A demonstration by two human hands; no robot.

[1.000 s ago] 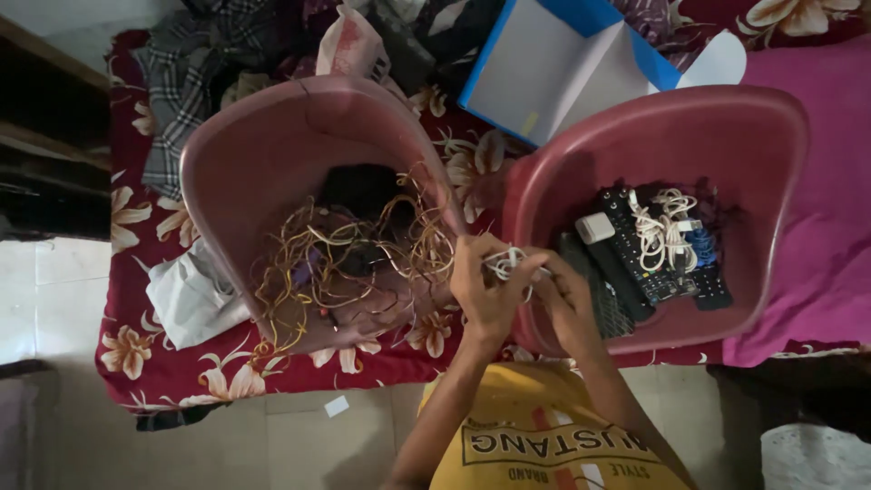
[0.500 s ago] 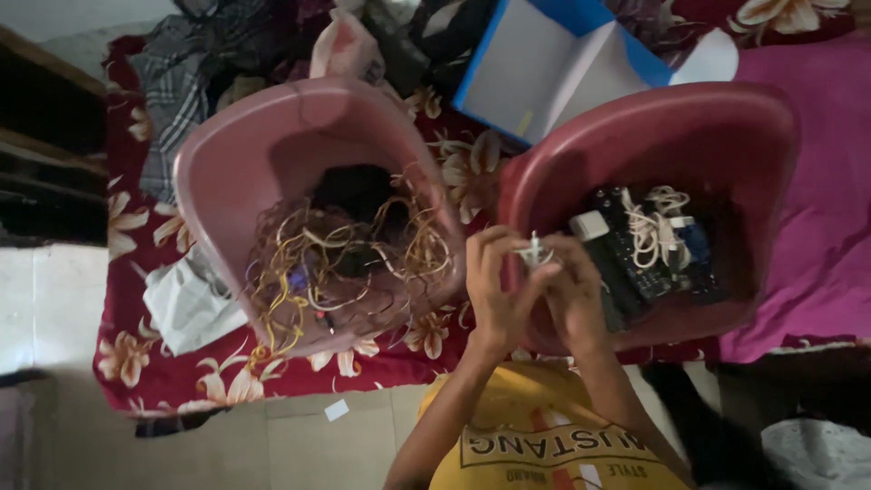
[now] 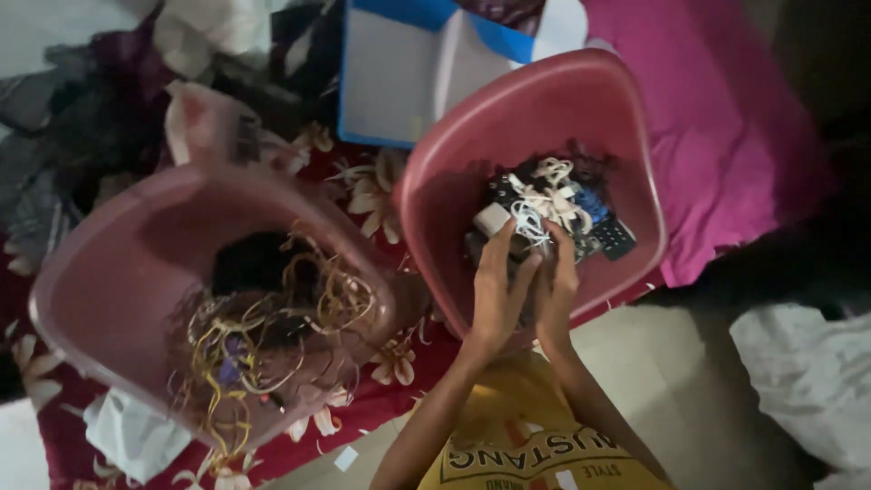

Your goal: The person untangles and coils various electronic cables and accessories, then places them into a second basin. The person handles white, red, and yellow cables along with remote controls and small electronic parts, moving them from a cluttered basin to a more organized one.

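Note:
Both my hands reach into the right red plastic tub (image 3: 581, 100). My left hand (image 3: 499, 290) and my right hand (image 3: 555, 281) together hold a small coiled white cable (image 3: 529, 220) just above the pile in that tub. The pile holds black remote controls (image 3: 610, 236), a white adapter (image 3: 491, 219), a bundle of white cable (image 3: 555, 181) and a blue item (image 3: 591, 202). The left pink tub (image 3: 109, 263) is tilted and holds a tangle of yellowish wires (image 3: 272, 327) and a dark object.
Both tubs sit on a red floral sheet (image 3: 367, 195). An open blue and white box (image 3: 408, 63) lies behind them, with a heap of clothes (image 3: 109, 109) at the back left and a magenta cloth (image 3: 726, 109) on the right. Pale floor (image 3: 689, 390) lies below.
My hands moved the coiled white cable from the tub's near rim forward over the pile inside the right tub. The view swung, shifting both tubs leftward and rotating them.

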